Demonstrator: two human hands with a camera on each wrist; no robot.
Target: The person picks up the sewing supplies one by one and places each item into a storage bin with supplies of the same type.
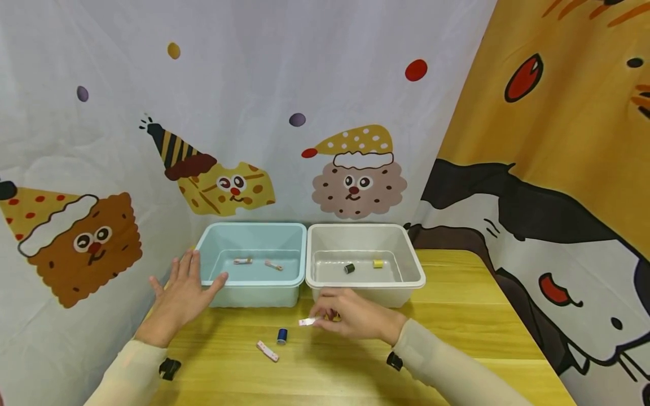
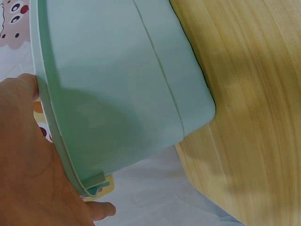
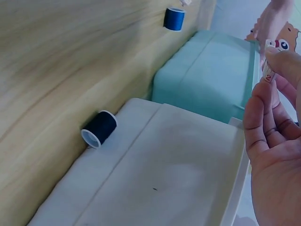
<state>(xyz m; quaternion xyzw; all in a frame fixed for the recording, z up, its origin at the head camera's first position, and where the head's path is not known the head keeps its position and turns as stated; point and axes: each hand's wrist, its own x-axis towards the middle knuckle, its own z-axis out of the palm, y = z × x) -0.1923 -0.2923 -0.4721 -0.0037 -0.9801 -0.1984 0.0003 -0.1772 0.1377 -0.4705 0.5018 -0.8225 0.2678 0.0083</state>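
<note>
My right hand [image 1: 350,316] pinches a small white clothespin [image 3: 269,70] with red print between thumb and fingers, just in front of the white bin [image 1: 365,285]. A left hand [image 1: 183,296] with spread fingers rests at the rim of the light blue bin [image 1: 254,283], at its near left corner. On the table lie another printed clothespin [image 1: 267,351] and a blue thread spool [image 1: 282,336]. Beside the white bin's wall sits a black thread spool [image 3: 99,129], hidden behind the right hand in the head view.
Inside the blue bin lie two clothespins [image 1: 242,261]. A dark green spool [image 1: 349,269] and a yellow spool [image 1: 378,263] are in the white bin. Both bins stand side by side on the wooden table [image 1: 457,338], close to a printed curtain [image 1: 254,84] at the back.
</note>
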